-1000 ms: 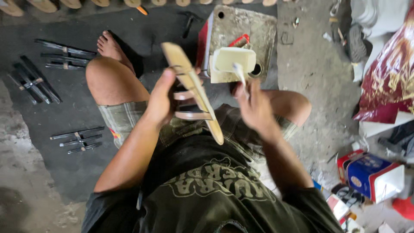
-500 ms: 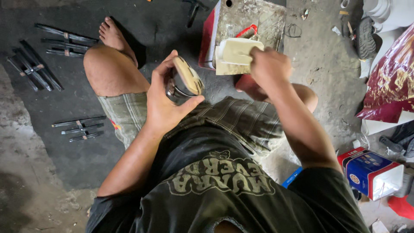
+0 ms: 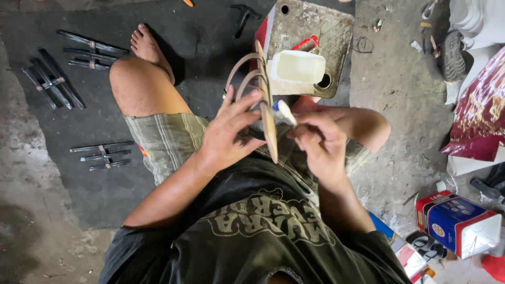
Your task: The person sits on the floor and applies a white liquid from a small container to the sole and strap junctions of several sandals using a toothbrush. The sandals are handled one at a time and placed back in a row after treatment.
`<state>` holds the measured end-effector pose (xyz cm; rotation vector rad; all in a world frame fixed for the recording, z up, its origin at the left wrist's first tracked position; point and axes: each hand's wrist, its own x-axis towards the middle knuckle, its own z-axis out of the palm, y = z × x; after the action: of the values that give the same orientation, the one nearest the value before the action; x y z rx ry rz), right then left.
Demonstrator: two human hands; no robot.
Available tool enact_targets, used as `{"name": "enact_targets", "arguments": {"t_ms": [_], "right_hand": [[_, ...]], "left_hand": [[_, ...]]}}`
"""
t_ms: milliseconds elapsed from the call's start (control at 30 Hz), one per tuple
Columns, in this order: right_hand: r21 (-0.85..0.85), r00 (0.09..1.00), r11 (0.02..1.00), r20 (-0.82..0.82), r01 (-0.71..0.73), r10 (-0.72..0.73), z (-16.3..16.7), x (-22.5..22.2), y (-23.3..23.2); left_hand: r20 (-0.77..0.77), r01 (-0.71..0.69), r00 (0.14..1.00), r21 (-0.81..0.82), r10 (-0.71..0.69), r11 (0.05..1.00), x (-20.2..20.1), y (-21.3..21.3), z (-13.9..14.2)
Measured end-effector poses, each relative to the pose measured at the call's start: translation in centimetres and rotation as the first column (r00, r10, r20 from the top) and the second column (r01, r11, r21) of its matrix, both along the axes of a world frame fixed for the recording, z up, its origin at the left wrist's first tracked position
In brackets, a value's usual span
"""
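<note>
Dark concrete floor (image 3: 63,210) lies under your crossed legs. Your left hand (image 3: 231,131) is closed around a tan sandal sole (image 3: 268,126) held on edge above your lap, and your right hand (image 3: 321,139) pinches a small white applicator (image 3: 285,111) at its face. A loose grip could smear glue off-line. Half a second ago that hand was at the white tub (image 3: 294,71).

The right hand (image 3: 321,144) has come back from the white plastic tub (image 3: 296,71) and now holds a small white-tipped applicator (image 3: 284,111) against the tan sandal sole (image 3: 267,113), which the left hand (image 3: 229,134) has turned edge-on, straps facing left.
</note>
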<state>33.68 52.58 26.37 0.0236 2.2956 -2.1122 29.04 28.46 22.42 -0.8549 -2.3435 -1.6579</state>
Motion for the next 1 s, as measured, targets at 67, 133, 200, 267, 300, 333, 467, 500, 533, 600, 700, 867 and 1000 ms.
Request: {"name": "enact_targets", "arguments": {"t_ms": [67, 133, 200, 267, 300, 333, 467, 500, 533, 600, 700, 867, 1000], "right_hand": [[-0.118, 0.996, 0.993, 0.088, 0.015, -0.004, -0.1, 0.6, -0.6], [-0.008, 0.997, 0.999, 0.059, 0.046, -0.046, 0.0, 0.6, -0.8], [0.073, 0.998, 0.995, 0.009, 0.065, -0.065, 0.3, 0.3, -0.9], [0.126, 0.996, 0.989, -0.053, 0.072, -0.066, 0.7, 0.0, -1.0], [0.166, 0.995, 0.983, -0.084, 0.072, -0.059, 1.0, 0.0, -1.1], [0.207, 0.992, 0.976, -0.114, 0.074, -0.051, 1.2, 0.0, -1.1], [0.068, 0.964, 0.993, -0.245, -0.091, 0.105, 1.9, 0.2, -1.1], [0.141, 0.970, 0.990, -0.236, -0.025, 0.058, 1.9, 0.3, -1.0], [0.213, 0.974, 0.976, -0.227, 0.045, 0.005, 1.8, 0.3, -1.1], [0.269, 0.981, 0.958, -0.186, 0.104, -0.054, 1.7, 0.3, -1.1], [0.201, 0.990, 0.978, -0.139, 0.062, -0.034, 1.5, 0.4, -1.2], [0.107, 0.962, 0.993, -0.259, -0.056, 0.082, 2.1, 0.7, -1.2], [0.106, 0.950, 0.993, -0.301, -0.049, 0.079, 2.4, 0.4, -1.1]], "left_hand": [[-0.046, 0.013, 0.999, -0.020, -0.014, 1.000, 0.1, 0.1, 0.2], [-0.097, 0.040, 0.994, -0.012, -0.041, 0.999, 0.0, 0.2, 0.5], [-0.105, 0.052, 0.993, 0.002, -0.052, 0.999, 0.0, 0.3, 0.9], [-0.111, 0.062, 0.992, 0.013, -0.061, 0.998, -0.2, 0.3, 1.2], [-0.111, 0.064, 0.992, 0.016, -0.062, 0.998, -0.2, 0.4, 1.4], [-0.111, 0.067, 0.992, 0.020, -0.064, 0.998, -0.3, 0.4, 1.5], [-0.059, 0.044, 0.997, 0.053, -0.041, 0.998, -0.4, 0.3, 1.8], [-0.056, 0.050, 0.997, 0.060, -0.046, 0.997, -0.4, 0.2, 1.9], [-0.049, 0.060, 0.997, 0.068, -0.056, 0.996, -0.4, 0.2, 2.0], [-0.112, 0.086, 0.991, 0.089, -0.075, 0.992, -0.5, 0.2, 2.1], [-0.123, 0.095, 0.989, 0.062, -0.087, 0.994, -0.6, 0.4, 2.4], [-0.071, 0.068, 0.996, 0.067, -0.063, 0.995, -0.7, 0.2, 3.1], [-0.056, 0.070, 0.996, 0.108, -0.064, 0.992, -0.7, 0.3, 3.4]]}}
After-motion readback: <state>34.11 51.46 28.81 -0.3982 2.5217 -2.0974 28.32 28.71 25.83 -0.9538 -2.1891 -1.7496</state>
